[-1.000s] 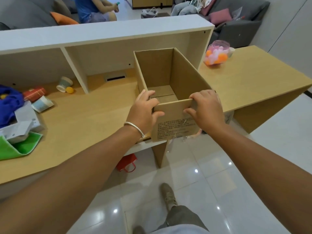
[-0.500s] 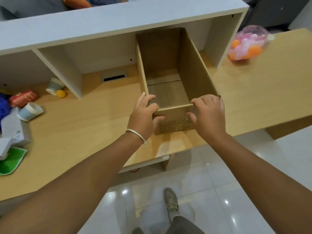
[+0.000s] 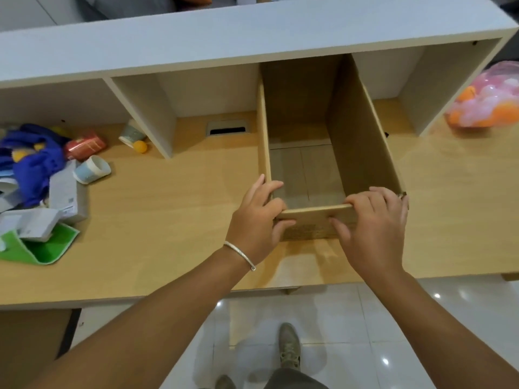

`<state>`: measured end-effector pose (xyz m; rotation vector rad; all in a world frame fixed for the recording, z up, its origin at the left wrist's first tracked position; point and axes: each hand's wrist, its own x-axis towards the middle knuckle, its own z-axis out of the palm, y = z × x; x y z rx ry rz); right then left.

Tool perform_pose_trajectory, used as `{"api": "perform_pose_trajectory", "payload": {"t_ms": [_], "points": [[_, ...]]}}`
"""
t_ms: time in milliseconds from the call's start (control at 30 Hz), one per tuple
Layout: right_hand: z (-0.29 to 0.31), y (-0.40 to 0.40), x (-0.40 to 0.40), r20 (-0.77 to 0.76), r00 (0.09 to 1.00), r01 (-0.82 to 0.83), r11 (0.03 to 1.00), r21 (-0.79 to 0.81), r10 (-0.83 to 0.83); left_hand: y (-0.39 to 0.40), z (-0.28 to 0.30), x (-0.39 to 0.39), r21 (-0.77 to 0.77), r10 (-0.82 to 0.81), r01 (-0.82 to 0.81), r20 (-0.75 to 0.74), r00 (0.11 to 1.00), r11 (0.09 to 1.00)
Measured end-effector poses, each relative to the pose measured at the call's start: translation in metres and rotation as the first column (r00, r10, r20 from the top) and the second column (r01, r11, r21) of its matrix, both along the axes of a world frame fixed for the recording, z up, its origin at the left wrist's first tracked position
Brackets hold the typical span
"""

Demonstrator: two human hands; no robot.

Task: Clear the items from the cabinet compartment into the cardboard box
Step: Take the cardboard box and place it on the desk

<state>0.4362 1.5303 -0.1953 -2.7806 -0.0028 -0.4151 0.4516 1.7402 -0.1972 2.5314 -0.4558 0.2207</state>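
Observation:
An open, empty cardboard box (image 3: 362, 141) stands on the wooden desk (image 3: 168, 214), its far end under the white cabinet (image 3: 224, 37). My left hand (image 3: 255, 220) grips the box's near left corner and my right hand (image 3: 373, 228) grips the near wall on the right. In and before the left compartment lie a blue cloth (image 3: 33, 158), a red can (image 3: 84, 144), two paper cups (image 3: 92, 169) (image 3: 130, 133), an orange ball (image 3: 140, 146), a grey carton (image 3: 66, 195) and a green bag (image 3: 42, 248).
A clear bag of pink and orange balls (image 3: 486, 99) sits on the desk at the far right. A cable slot (image 3: 227, 130) is set into the desk beside the box. Below the desk edge are tiled floor and my shoe (image 3: 289, 346).
Both hands have pushed the box away from the desk's front edge, so its far end now sits under the cabinet top. My view has tilted down and closer.

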Motion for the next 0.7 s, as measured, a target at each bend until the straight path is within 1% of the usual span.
{"api": "perform_pose_trajectory", "payload": {"t_ms": [167,333,433,500,600,633,700], "points": [[0.0,0.052,-0.016,0.0,0.997,-0.078,0.997,0.017,0.078,0.055,-0.004,-0.026,-0.002,0.056,-0.056,0.014,0.998,0.998],[0.001,0.117,-0.036,-0.011,0.997,-0.082,0.996,0.021,0.082,0.121,-0.008,-0.049,-0.009,0.055,-0.054,0.039,0.998,0.998],[0.006,0.161,-0.055,-0.059,0.996,-0.068,0.998,-0.017,0.067,0.164,-0.007,-0.06,-0.006,0.054,-0.054,0.047,0.997,0.999],[0.012,0.199,-0.065,-0.092,0.995,-0.055,0.995,-0.086,0.047,0.198,-0.006,-0.068,-0.002,0.042,-0.042,0.041,0.998,0.999],[0.027,0.227,-0.077,-0.176,0.984,-0.011,0.984,-0.176,-0.02,0.212,-0.002,-0.074,0.041,-0.015,0.013,0.03,0.999,0.999],[0.033,0.243,-0.082,-0.169,0.985,-0.006,0.984,-0.178,-0.024,0.221,0.0,-0.078,0.046,-0.03,0.029,0.028,0.999,0.999],[0.045,0.279,-0.091,-0.131,0.991,-0.039,0.986,-0.164,0.018,0.243,0.003,-0.088,0.049,-0.034,0.033,0.018,0.999,0.998]]}}
